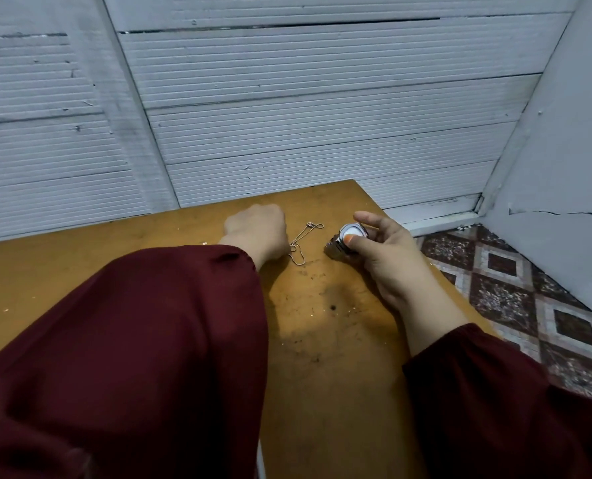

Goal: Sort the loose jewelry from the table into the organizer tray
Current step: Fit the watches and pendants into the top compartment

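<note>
On the brown wooden table point(322, 340), the right hand point(387, 257) grips a silver wristwatch point(348, 236), thumb on its pale face. Just beside it lies a thin chain necklace point(303, 240), reaching the left hand point(256, 233), whose fingers curl out of sight; whether they pinch the chain is unclear.

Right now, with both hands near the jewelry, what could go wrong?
1. The right hand pinches the watch by thumb and fingers near the right edge of the table; a slip could send it onto the tiled floor.
2. The thin chain lies looped beside the left hand; dragging the hand or sleeve might snag and tangle it.
</note>
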`<state>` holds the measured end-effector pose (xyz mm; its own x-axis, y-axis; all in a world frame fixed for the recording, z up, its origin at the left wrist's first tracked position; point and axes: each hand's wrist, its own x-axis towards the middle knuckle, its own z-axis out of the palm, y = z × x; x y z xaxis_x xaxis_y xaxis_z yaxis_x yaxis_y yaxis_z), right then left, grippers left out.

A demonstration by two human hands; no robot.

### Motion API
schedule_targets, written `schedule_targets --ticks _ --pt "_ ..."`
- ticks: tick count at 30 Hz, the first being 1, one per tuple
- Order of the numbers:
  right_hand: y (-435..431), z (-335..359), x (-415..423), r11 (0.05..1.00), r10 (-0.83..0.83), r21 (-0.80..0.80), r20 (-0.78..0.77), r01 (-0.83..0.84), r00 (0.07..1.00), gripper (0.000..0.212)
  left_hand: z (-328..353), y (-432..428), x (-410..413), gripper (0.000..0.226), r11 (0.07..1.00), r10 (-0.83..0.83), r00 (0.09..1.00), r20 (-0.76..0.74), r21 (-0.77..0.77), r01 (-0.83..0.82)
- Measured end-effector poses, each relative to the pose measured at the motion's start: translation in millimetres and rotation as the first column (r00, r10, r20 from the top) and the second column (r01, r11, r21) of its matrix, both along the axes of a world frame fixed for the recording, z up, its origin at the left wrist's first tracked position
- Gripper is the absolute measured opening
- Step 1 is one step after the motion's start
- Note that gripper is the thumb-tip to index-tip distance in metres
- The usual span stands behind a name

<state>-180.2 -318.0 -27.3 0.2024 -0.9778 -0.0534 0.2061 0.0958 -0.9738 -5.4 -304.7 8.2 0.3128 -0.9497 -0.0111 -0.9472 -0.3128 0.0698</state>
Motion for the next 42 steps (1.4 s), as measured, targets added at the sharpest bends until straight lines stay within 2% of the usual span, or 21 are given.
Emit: schedule_targets --ticks 5,10,14,17,23,26,30,35,42 --pt "-2.2 -3.7 -1.4 0.997 -0.073 0.026 -0.094 0.076 0.993 0.048 1.1 -0.7 1.0 0.018 1.000 0.002 1.000 -0.024 -0.005 -0.003" --pt "-3.5 -3.0 -3.2 0.998 -0.024 0.063 -0.020 0.025 1.000 0.053 1.9 2.5 -2.7 0.017 1.000 -0.001 1.000 0.018 0.013 0.001" --pt "1.0 0.8 -3.4 0.999 0.035 0.039 0.050 -0.037 0.998 0.047 1.9 3.9 -3.3 0.021 0.996 0.019 1.000 -0.007 0.082 -0.018" --pt "1.9 2.4 -3.6 0.997 0.068 0.025 0.037 -0.069 0.997 0.044 -0.3 3.8 -2.9 0.025 0.997 0.020 1.000 -0.011 0.072 -0.019" --pt "1.9 1.7 -3.5 0.997 0.074 0.027 0.042 -0.075 0.996 0.045 4.8 1.8 9.0 0.005 0.997 0.030 0.980 -0.198 -0.065 -0.043" --pt "3.9 2.1 -3.9 0.997 0.071 0.036 0.065 -0.073 0.995 0.044 14.5 5.0 12.5 0.017 0.989 0.022 0.915 -0.403 -0.125 -0.079" --pt "10.9 4.3 -2.2 0.998 0.049 0.044 0.089 -0.053 0.995 0.040 36.1 19.1 9.2 0.016 0.975 -0.025 0.752 -0.658 -0.182 -0.126" --pt "26.1 12.4 3.2 0.998 0.019 0.062 0.097 -0.026 0.995 0.039 60.9 42.7 7.7 0.008 0.942 -0.107 0.600 -0.793 -0.273 -0.193" --pt "56.4 34.1 14.3 0.996 0.019 0.079 0.158 -0.032 0.987 0.040 92.8 81.5 9.1 0.013 0.894 -0.183 0.497 -0.848 -0.354 -0.275"
